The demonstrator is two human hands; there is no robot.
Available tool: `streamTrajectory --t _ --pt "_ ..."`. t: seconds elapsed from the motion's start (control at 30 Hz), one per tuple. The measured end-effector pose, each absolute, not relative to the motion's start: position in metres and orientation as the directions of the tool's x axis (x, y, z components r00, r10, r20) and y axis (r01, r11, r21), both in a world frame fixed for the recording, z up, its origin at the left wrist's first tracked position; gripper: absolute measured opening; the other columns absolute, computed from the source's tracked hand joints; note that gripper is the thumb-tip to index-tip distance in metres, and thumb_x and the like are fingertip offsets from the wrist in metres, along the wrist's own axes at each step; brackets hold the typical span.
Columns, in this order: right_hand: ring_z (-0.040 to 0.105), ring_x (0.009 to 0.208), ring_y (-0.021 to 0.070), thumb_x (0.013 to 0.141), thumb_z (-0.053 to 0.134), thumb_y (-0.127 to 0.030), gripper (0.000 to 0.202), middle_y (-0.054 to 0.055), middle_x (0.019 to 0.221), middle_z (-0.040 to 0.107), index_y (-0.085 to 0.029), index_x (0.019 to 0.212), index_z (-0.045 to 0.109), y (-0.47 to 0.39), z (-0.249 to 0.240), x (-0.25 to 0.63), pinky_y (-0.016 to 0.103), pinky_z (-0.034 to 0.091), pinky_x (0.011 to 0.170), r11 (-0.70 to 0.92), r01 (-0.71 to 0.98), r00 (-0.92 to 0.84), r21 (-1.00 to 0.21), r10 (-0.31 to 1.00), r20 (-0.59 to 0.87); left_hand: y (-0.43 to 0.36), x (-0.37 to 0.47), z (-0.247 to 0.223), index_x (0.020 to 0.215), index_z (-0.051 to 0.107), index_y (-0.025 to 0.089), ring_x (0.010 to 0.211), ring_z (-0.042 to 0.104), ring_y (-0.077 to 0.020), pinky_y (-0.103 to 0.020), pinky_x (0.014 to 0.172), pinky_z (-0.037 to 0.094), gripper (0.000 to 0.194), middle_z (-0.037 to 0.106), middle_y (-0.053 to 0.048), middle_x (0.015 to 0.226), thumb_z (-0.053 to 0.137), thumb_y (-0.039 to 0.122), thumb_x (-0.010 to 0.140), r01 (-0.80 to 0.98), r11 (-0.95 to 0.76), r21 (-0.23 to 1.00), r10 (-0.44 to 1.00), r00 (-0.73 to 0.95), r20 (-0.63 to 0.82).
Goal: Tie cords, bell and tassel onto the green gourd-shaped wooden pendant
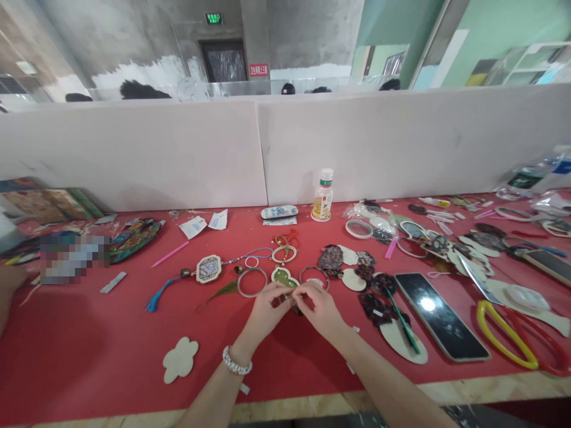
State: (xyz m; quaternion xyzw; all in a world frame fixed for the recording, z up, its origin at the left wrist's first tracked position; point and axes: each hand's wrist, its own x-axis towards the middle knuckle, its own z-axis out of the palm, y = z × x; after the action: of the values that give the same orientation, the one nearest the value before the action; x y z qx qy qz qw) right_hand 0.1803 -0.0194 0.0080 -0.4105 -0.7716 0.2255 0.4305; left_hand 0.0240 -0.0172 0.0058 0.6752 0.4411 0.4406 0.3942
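My left hand [269,306] and my right hand [319,304] meet at the middle of the table with fingertips pinched close together. What the fingertips hold is too small and covered to make out. Just beyond them lies a green gourd-shaped pendant [284,276] with a pale rim, its lower part hidden by the fingers. A small round frame [284,254] with a red tassel [292,235] is above it. One hoop [252,282] lies beside my left hand, another hoop [307,272] beside my right. A white beaded bracelet [236,361] circles my left wrist.
Left are an octagonal pendant [209,270] with blue tassel, a pink stick [170,254] and a flower-shaped piece [180,359]. Right are a phone [441,315], scissors [506,333] and dark patterned pieces [331,260]. A bottle [322,196] stands before the white partition [178,154]. Another person's arm [11,291] shows far left.
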Motion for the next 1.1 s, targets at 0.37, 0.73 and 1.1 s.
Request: streamTrajectory --t 0.37,0.73,1.1 --pt "0.055 0.072 0.0159 0.079 0.048 -0.026 0.012 0.003 0.077 0.061 -0.019 0.078 0.058 -0.017 0.010 0.180 0.027 0.043 0.067 0.349 0.321 -0.161 -0.880 0.936 0.313 -0.015 0.020 0.007 0.066 0.062 0.015 0.069 0.056 -0.0146 -0.027 0.065 0.044 0.010 0.060 -0.004 0.077 0.060 0.025 0.069 -0.032 -0.125 0.992 0.979 0.157 0.129" --pt "0.053 0.070 0.0151 0.074 0.050 -0.022 0.011 0.003 0.075 0.061 -0.018 0.071 0.060 -0.012 0.003 0.181 0.025 0.042 0.063 0.305 0.405 -0.138 -0.862 0.952 0.272 -0.015 0.018 0.010 0.060 0.045 0.015 0.049 0.056 -0.0108 -0.020 0.042 0.037 0.012 0.065 -0.004 0.078 0.055 0.020 0.065 -0.399 0.194 0.896 0.973 0.197 -0.123" --pt "0.056 0.081 0.0162 0.078 0.048 -0.030 0.013 0.005 0.089 0.062 -0.019 0.077 0.055 -0.012 0.005 0.183 0.028 0.044 0.071 0.275 0.231 -0.121 -0.933 0.960 0.253 -0.011 0.018 0.006 0.059 0.046 0.015 0.041 0.049 -0.0087 -0.021 0.042 0.036 0.007 0.059 0.001 0.058 0.050 0.015 0.065 -0.479 0.168 0.861 0.981 0.165 -0.100"
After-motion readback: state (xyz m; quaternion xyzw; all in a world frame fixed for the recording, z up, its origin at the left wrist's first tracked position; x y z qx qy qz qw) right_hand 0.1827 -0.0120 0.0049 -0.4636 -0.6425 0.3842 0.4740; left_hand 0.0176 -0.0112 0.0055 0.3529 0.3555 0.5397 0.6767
